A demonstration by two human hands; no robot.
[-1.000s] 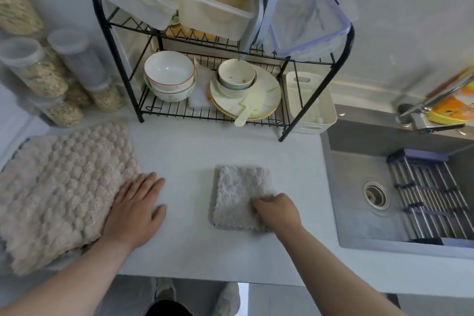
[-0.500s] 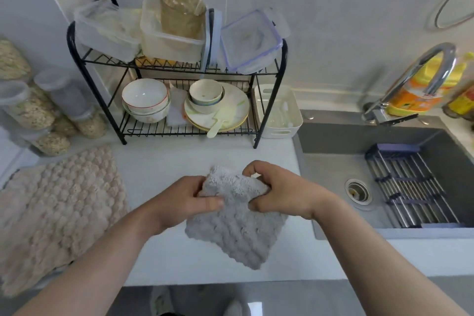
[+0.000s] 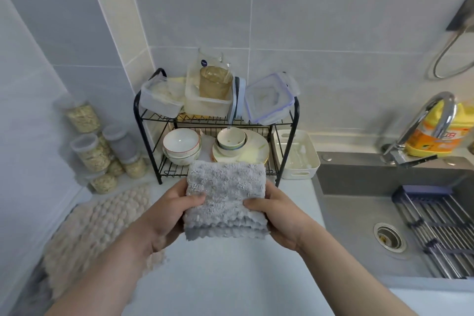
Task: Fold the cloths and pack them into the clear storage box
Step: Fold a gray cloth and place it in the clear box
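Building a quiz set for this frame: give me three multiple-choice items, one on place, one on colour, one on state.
1. Where does the beige bubble-textured cloth lie?
A. in the sink
B. on the counter, left of the hands
C. on the rack

2. What colour is the fluffy folded cloth being held?
A. grey
B. green
C. red

3. How is that grey cloth held?
A. flat on the counter, untouched
B. left hand only
C. lifted, left hand and right hand each gripping a side

Key: 1 B, it lies on the counter beside the left arm. 2 A, its pile is grey. 3 C, fingers of both hands wrap its edges.
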